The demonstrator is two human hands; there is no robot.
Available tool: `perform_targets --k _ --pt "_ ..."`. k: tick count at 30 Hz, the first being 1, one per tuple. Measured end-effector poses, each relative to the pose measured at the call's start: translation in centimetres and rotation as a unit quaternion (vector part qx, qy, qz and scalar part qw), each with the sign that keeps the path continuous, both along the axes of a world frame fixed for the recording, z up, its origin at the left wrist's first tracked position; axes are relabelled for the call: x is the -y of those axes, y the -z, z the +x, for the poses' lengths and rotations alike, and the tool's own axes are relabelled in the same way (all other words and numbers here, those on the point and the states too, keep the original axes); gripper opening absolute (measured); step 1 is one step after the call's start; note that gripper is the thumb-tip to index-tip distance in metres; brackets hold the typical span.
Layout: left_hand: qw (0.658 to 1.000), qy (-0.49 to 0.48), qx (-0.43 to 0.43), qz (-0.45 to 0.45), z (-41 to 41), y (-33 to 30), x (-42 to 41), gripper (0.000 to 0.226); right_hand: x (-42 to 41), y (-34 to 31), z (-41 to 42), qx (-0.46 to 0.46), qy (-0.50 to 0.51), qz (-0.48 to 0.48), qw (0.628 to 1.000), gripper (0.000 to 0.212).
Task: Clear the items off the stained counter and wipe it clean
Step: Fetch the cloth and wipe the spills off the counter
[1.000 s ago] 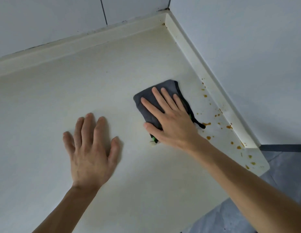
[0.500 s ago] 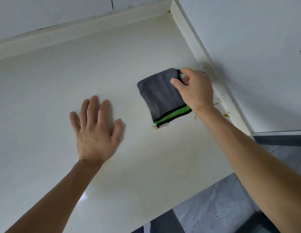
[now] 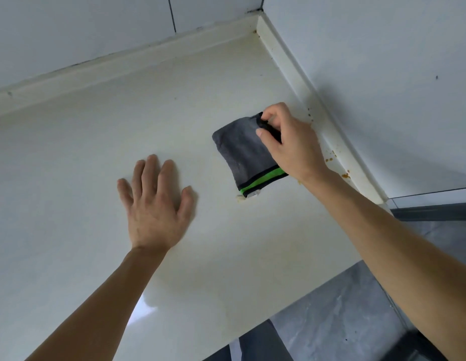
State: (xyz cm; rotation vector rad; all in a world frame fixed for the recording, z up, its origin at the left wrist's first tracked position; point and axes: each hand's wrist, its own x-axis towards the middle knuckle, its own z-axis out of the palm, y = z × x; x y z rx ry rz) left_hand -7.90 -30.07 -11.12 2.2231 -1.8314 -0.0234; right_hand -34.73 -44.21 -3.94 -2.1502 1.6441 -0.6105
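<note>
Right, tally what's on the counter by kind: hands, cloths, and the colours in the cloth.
Hands on the counter: 2, the left hand flat, the right hand pinching the cloth.
Cloths: 1, the grey cloth.
Colours in the cloth: 3, grey, black, green.
Total things resting on the counter: 3. Orange-brown spots along the right edge are too scattered to count.

Left hand [image 3: 155, 208] lies flat on the cream table [image 3: 70, 157]; right hand [image 3: 292, 144] pinches the far corner of a grey cloth [image 3: 243, 152]; brown stains [image 3: 329, 159] beside the wall.

Head view, steeply down onto counter [image 3: 226, 256] corner, close.
</note>
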Motion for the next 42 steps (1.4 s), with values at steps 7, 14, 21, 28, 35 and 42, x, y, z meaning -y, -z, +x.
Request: perform_targets --k 7,14,21,28,35,42 --pt "1.000 0.004 0.001 0.000 -0.2 -0.3 0.0 0.056 0.9 -0.7 -1.0 -0.009 0.039 0.123 0.992 0.039" --pt "1.000 -0.001 -0.004 0.024 -0.3 -0.9 -0.1 0.057 0.2 -4.1 2.7 0.081 0.030 0.114 0.990 0.042" --pt "1.000 0.005 -0.007 0.013 -0.3 -0.9 0.0 0.055 0.6 -10.1 6.9 0.242 0.016 0.119 0.963 0.044" --pt "1.000 0.008 -0.005 0.013 -0.4 -0.9 -0.1 0.054 2.1 -15.7 3.9 0.525 0.067 0.170 0.832 0.037" --pt "1.000 -0.001 -0.009 0.026 -0.2 -0.5 -0.2 0.062 3.5 -7.0 -3.1 0.150 0.170 0.118 0.967 0.055" --pt "1.000 -0.001 0.001 0.008 -0.1 -0.1 -0.1 0.056 3.4 -4.8 -2.0 -0.008 0.129 0.006 0.992 0.048"
